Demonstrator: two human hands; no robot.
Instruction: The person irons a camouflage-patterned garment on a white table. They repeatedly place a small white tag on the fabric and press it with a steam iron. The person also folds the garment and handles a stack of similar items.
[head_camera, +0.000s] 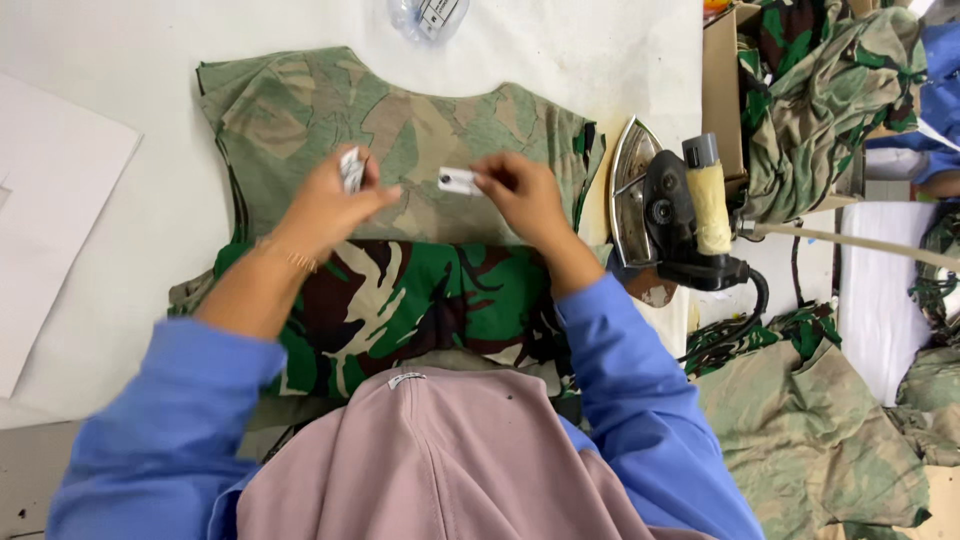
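A camouflage garment (400, 140) lies flat on the white table (110, 60), pale inside face up at the far part, bright green and brown face nearer me. My left hand (325, 205) hovers over its middle and pinches a small white label (351, 168). My right hand (525, 195) is beside it, holding another small white label (458, 181) between thumb and fingertips. Both hands are just above the cloth. Blue sleeves cover my arms.
A steam iron (665, 205) stands on its heel at the table's right edge, its cord trailing right. A cardboard box (725, 85) and piles of camouflage pieces (830, 100) lie to the right. A clear plastic bag (425, 18) sits at the far edge; white paper (50, 210) at left.
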